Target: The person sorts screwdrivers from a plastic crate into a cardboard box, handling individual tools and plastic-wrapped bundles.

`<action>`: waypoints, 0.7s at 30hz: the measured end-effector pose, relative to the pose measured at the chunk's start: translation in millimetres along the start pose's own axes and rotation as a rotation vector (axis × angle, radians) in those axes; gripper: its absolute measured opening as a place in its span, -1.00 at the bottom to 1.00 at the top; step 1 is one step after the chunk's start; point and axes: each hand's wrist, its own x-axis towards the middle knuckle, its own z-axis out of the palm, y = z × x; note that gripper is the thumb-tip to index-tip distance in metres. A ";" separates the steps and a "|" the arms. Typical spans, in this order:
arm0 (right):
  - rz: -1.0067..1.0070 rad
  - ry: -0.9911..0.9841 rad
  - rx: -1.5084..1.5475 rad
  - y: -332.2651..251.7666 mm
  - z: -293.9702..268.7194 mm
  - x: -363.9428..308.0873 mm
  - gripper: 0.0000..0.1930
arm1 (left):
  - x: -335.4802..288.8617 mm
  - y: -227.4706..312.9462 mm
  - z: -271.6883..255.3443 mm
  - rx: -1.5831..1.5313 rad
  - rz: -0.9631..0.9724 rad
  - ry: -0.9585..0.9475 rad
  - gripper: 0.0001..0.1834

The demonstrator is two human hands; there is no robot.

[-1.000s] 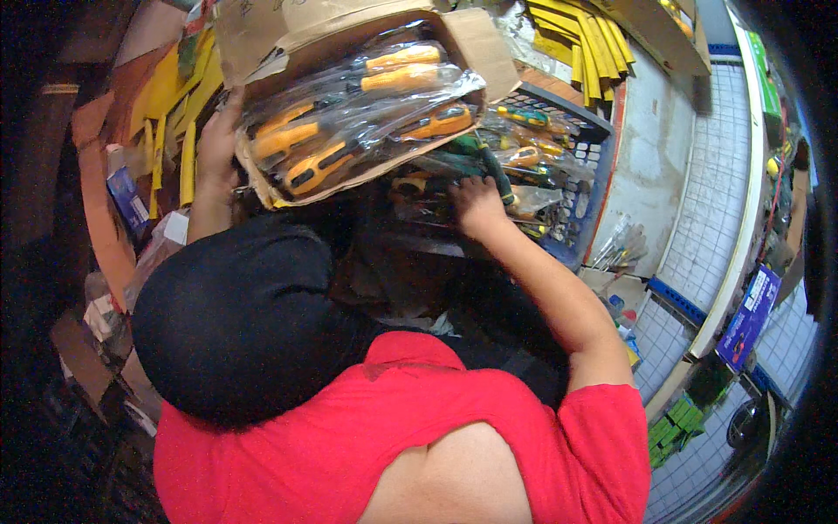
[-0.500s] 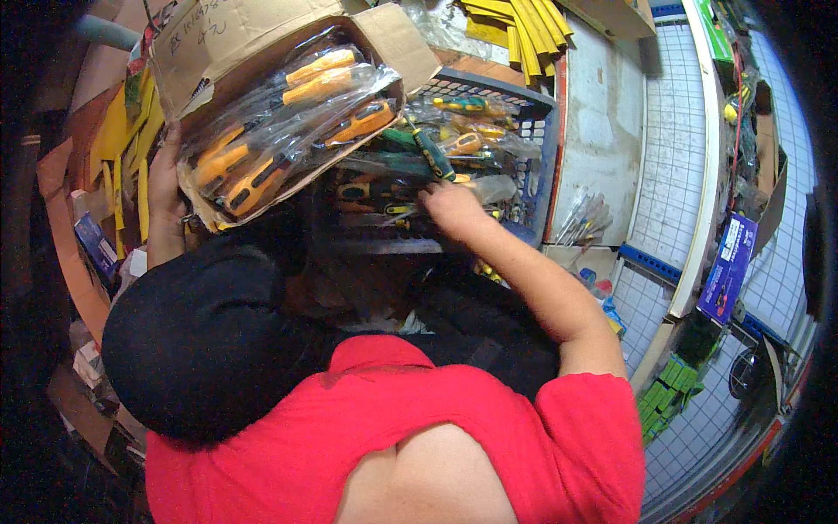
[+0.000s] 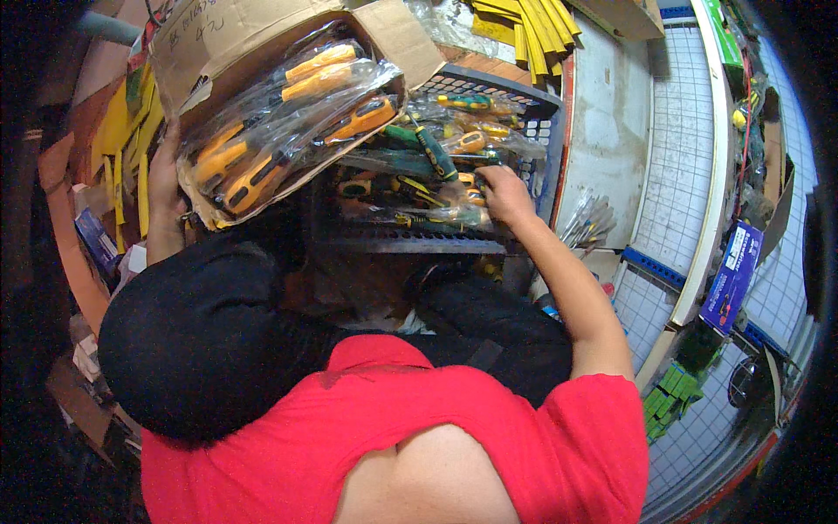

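The left hand [image 3: 164,188] grips the side of a tilted carton [image 3: 262,52], fingers wrapped round its edge, so the bagged screwdrivers [image 3: 288,122] inside lean toward the crate [image 3: 515,105] just right of it. The right hand [image 3: 504,194] reaches into that crate, fingers curled over the packs [image 3: 428,205] beneath; whether it actually pinches one I cannot tell.

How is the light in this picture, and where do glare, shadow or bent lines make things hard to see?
Head view: light glares off the plastic bags of screwdrivers in the cardboard box; deep shadow hides the left edge and the space under the crate; the wire grid panel bends toward the rim; the right hand looks sharp, the left hand dimmer.
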 end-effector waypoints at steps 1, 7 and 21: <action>0.002 -0.115 -0.033 -1.0 3.8 8.0 -0.64 | 1.2 -0.1 -0.7 -0.007 -0.020 0.001 -0.49; 0.128 -0.557 -0.214 -22.5 4.1 44.4 -0.47 | 2.1 -2.1 -3.8 -0.051 -0.056 -0.029 -0.47; 0.342 -0.802 0.356 4.8 20.4 34.5 -0.45 | -1.9 -0.9 -1.4 0.011 -0.068 0.037 -0.46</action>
